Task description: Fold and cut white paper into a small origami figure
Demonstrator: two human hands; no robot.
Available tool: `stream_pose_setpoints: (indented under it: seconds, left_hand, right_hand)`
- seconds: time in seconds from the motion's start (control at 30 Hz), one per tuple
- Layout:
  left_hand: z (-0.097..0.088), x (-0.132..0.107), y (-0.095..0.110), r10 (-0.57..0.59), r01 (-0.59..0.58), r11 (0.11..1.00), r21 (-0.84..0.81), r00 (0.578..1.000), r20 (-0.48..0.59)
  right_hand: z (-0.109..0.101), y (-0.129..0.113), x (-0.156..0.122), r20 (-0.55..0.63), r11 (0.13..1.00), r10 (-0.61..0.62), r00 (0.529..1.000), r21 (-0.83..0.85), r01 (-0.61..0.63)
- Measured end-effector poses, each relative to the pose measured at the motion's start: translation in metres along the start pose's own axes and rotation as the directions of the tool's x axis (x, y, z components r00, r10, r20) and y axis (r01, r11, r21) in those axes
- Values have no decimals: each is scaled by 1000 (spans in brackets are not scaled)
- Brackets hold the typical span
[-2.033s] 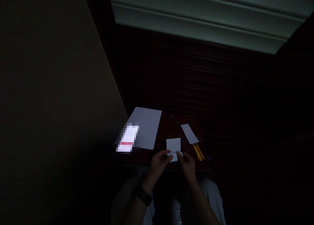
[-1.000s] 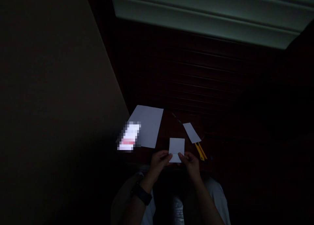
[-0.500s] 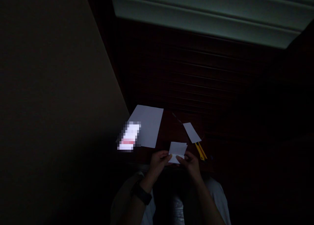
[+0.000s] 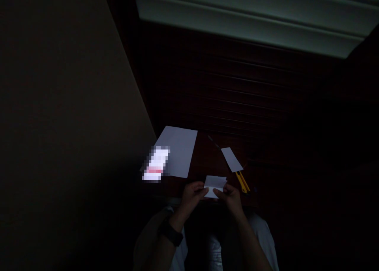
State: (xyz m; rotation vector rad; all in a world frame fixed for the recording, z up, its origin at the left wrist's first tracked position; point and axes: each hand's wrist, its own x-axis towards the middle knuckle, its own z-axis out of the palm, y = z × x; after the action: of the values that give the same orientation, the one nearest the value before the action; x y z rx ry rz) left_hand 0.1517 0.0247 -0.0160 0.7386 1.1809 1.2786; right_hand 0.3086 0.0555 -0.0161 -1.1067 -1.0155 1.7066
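Note:
A small folded piece of white paper is held between my two hands near the table's front edge. My left hand grips its left side, thumb on top of the lower flap. On the right side my right hand pinches it the same way, its thumb close to the other thumb. A crease runs across the paper, and its upper part stands tilted up. The fingers beneath the paper are mostly hidden.
Left on the dark table lie a large white sheet and a bright, pixelated phone-like rectangle. To the right, a smaller white paper partly covers a yellow utility knife. A thin dark pen-like stick lies beyond.
The upper part of the folded paper has tipped lower, so it looks shorter. Both hands keep their hold with thumbs slightly shifted; the other things stay put.

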Motion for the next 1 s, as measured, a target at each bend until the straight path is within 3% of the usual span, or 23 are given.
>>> stream_pose_setpoints:
  seconds: [0.47, 1.0]
  left_hand:
    - [1, -4, 10, -93, 98, 986, -136, 995, 42]
    - [1, -7, 16, -90, 97, 989, -108, 993, 76]
  right_hand:
    - [0, -2, 0, -4, 999, 32, 999, 8, -32]
    - [-6, -1, 1, -54, 999, 53, 997, -3, -53]
